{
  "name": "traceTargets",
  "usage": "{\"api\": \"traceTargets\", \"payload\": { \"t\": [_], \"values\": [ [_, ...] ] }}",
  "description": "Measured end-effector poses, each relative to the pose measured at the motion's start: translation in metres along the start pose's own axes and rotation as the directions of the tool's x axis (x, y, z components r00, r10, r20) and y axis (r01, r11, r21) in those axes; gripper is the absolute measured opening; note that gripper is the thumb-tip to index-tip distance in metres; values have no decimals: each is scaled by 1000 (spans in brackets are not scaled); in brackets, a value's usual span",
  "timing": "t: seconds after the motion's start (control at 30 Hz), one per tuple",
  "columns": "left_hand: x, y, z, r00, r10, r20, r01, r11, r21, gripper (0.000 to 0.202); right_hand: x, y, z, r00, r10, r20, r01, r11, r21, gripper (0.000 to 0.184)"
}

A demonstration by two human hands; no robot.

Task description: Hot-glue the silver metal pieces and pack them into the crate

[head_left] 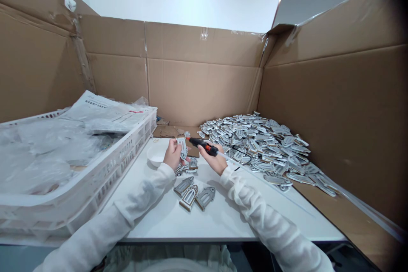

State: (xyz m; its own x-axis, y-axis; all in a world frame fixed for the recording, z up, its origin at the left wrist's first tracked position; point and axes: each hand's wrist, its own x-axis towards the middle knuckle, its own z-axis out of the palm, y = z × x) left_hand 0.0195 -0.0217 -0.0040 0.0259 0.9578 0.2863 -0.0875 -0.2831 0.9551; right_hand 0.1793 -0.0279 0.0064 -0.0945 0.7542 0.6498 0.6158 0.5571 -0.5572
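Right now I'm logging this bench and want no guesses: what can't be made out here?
Head view:
- Tip of the screwdriver: too small, lost against the part in the left hand.
- Inside of the bowl: too small to tell.
- What the crate holds: bags cover it.
- Far side of the pile: single pieces too small to tell apart.
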Motion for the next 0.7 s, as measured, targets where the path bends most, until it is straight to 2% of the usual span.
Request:
{"api": "traceTargets", "payload": {
  "t": [0.17,0.23,0.3,0.4,0.53,0.63,0.7],
  "values": [
    [-2,-1,2,999,16,37,-18,999,46,19,5,7,0,963,180,-201,-153,978,145,35],
    [-1,-3,2,998,9,58,-15,995,101,19,7,12,1,952,245,-185,-189,942,277,34],
    [0,-6,1,996,13,88,-30,980,196,19,10,14,3,959,268,-95,-207,889,409,35],
    [2,-11,-1,988,50,143,-98,932,350,17,11,15,4,980,185,71,-196,838,509,35],
    [3,-14,-2,983,62,171,-133,885,446,16,10,13,6,972,17,236,-127,879,460,28],
    [3,-12,0,985,15,170,-88,900,428,17,10,14,8,971,-37,236,-69,902,426,24],
    [3,-11,1,989,-49,139,-4,933,360,19,13,16,7,978,-19,210,-71,909,412,22]
  ]
}}
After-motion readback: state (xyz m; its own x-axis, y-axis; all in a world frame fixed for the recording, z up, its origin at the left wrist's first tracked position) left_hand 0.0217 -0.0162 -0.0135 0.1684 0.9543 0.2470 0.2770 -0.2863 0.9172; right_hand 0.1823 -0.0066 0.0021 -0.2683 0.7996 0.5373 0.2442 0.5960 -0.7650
